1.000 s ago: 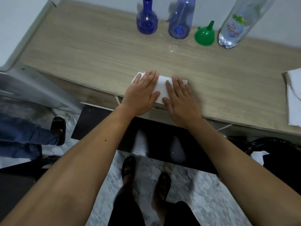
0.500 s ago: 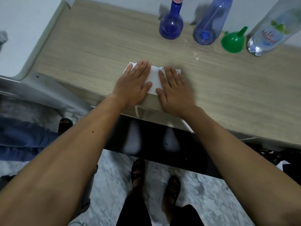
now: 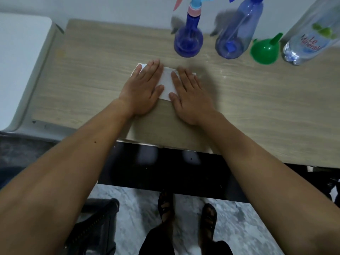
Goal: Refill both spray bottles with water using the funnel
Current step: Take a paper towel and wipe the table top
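Left hand (image 3: 142, 89) and right hand (image 3: 190, 94) press flat, fingers together, on a folded white cloth (image 3: 167, 83); beyond it stand two capped spray bottles (image 3: 188, 41), (image 3: 235, 37), a green funnel (image 3: 265, 49) and a water bottle (image 3: 309, 41), refilling apparently unstarted.

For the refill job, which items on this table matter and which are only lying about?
For the job: round dark blue spray bottle; taller pale blue spray bottle; green funnel; water bottle.

Lying about: white folded paper under the flat left hand and right hand; wooden table.
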A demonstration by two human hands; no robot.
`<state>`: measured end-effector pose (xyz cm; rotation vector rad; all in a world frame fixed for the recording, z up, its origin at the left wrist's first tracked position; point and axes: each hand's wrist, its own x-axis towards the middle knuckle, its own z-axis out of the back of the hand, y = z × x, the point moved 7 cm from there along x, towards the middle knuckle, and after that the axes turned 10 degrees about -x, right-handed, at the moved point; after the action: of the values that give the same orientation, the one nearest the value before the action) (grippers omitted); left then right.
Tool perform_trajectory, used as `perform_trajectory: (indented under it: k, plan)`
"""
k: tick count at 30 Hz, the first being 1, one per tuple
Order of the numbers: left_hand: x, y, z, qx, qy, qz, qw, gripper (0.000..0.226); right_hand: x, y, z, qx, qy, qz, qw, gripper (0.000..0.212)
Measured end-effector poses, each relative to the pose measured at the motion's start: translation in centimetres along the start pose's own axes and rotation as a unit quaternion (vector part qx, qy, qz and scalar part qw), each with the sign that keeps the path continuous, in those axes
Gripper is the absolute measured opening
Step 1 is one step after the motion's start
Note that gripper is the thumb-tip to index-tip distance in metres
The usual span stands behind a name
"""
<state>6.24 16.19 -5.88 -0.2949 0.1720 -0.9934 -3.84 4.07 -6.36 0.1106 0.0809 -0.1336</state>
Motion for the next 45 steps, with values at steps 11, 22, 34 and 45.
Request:
perform_trajectory:
  k: [11, 22, 34, 45]
  plan:
    - [4.2, -5.1, -1.7, 0.011, -0.003, 0.021, 1.0, 0.079, -0.6, -6.5, 1.2, -0.005, 0.017, 0.005, 1.0, 0.067]
    - [7.6, -15.4, -6.0, -0.012, -0.006, 0.057, 0.998, 0.077, -6.8, -15.9, 2.1, -0.04, -0.001, 0.005, 0.999, 0.068]
    - [11.4, -28.0, -10.2, -0.003, -0.023, 0.028, 0.999, 0.082, -15.5, -26.7, 2.4, -0.051, 0.002, -0.032, 0.998, 0.071]
    - [10.3, -34.5, -13.0, -0.013, 0.016, 0.014, 1.0, 0.081, -22.3, -30.0, 2.3, -0.046, -0.011, -0.06, 0.997, 0.068]
